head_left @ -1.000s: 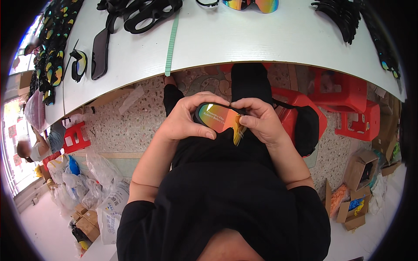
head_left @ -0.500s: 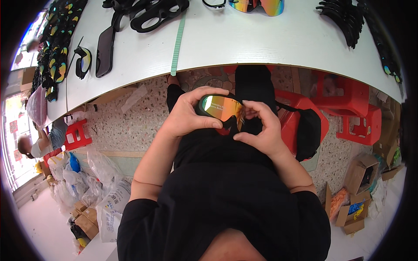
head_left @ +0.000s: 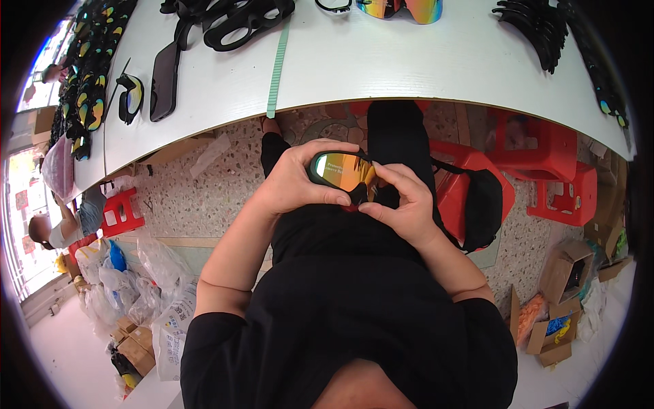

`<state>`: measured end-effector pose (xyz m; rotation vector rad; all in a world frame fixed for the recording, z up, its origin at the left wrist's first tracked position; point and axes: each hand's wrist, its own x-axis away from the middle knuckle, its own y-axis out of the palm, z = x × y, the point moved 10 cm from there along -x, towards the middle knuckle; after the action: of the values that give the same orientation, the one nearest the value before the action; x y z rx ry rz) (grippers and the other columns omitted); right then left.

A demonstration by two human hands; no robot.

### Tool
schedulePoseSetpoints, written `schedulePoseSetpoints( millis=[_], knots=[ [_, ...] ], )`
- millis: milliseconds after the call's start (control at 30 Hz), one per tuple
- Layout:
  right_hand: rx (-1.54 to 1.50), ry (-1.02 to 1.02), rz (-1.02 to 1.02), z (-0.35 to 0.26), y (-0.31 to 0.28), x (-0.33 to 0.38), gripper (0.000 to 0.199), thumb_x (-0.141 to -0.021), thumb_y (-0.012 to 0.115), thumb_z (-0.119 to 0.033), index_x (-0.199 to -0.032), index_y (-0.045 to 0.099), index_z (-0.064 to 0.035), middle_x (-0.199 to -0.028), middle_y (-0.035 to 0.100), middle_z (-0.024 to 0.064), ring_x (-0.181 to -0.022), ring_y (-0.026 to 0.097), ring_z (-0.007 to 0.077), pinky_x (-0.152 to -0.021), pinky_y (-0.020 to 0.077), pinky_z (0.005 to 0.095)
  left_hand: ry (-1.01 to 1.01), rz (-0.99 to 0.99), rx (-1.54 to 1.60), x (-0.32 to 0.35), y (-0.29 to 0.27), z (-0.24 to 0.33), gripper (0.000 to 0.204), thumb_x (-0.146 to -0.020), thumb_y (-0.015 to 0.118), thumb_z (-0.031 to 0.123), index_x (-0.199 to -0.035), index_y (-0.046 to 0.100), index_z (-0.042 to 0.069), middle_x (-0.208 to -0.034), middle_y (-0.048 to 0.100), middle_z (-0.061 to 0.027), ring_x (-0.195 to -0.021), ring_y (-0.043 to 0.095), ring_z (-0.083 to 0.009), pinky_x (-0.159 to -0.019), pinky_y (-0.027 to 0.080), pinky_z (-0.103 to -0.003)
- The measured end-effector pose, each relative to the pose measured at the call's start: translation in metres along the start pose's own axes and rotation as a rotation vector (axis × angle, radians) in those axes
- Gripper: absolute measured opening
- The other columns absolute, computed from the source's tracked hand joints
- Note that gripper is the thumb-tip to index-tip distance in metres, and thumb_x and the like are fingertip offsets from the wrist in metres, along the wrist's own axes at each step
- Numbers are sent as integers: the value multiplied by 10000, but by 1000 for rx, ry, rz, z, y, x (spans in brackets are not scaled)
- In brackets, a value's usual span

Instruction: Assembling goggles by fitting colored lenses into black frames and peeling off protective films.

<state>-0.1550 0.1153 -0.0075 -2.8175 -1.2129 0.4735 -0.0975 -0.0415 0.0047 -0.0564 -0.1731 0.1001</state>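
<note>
Over my lap I hold a mirrored orange-green sunglass lens [head_left: 340, 172] in a dark frame. My left hand [head_left: 296, 180] wraps its left end, thumb underneath and fingers over the top. Fingertips of my right hand [head_left: 402, 204] pinch the lens's right end near the nose bridge. On the white table [head_left: 409, 65] in front lie black spectacle frames [head_left: 235, 20] and a mirrored finished pair [head_left: 402, 8].
Rows of mirrored glasses [head_left: 85, 102] line the table's left edge, with black parts [head_left: 545, 34] at its right. A black bag [head_left: 480, 204] rests on a red stool [head_left: 456, 184]. More red stools [head_left: 545, 163], cardboard boxes [head_left: 565, 279] and plastic bags [head_left: 136, 286] surround me.
Both hands have shifted slightly with the lens. The lens has turned from tilted to nearly level, and my right fingers have moved from its top edge down to its right end.
</note>
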Motion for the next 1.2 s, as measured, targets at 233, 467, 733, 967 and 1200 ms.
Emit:
schedulePoseSetpoints(
  millis=[233, 467, 733, 967, 1200],
  knots=[
    [99, -119, -51, -20, -19, -16, 456, -700, 878, -239, -1019, 658, 1, -1034, 647, 132, -971, 629, 242, -874, 503, 329, 66, -4, 54, 1, 2, -2, 664, -563, 924, 189, -1158, 679, 27, -1140, 648, -86, -1064, 616, -189, -972, 456, -313],
    [-824, 453, -188, 23, 18, -12, 364, -889, 691, -75, -1216, 547, -4, -1189, 578, 69, -1091, 562, 148, -983, 455, 311, 115, -68, 194, -3, 13, 6, 630, -571, 914, 183, -1133, 679, 23, -1089, 641, -73, -1026, 611, -180, -947, 459, -305],
    [-893, 481, -154, 38, 18, -12, 187, -907, 649, -23, -1091, 655, 9, -1019, 627, 38, -967, 588, 121, -890, 467, 263, 83, -68, 183, -4, 13, 4, 635, -569, 912, 175, -1138, 677, 18, -1101, 639, -74, -1038, 607, -176, -956, 455, -305],
    [-574, 252, -73, 24, 2, -19, 132, -892, 633, 14, -1016, 676, 0, -1058, 573, 74, -993, 549, 152, -891, 436, 260, -46, 34, 437, 3, 11, -12, 662, -602, 900, 241, -1163, 660, -16, -1091, 655, -81, -1001, 621, -160, -942, 472, -295],
    [51, -144, -108, -32, -4, -32, 490, -737, 835, -201, -1174, 676, -45, -1178, 573, 118, -1071, 574, 242, -920, 468, 324, -97, 158, 512, 7, 0, -20, 634, -623, 882, 151, -1181, 642, -32, -1063, 664, -85, -956, 628, -140, -901, 497, -282]
  ],
)
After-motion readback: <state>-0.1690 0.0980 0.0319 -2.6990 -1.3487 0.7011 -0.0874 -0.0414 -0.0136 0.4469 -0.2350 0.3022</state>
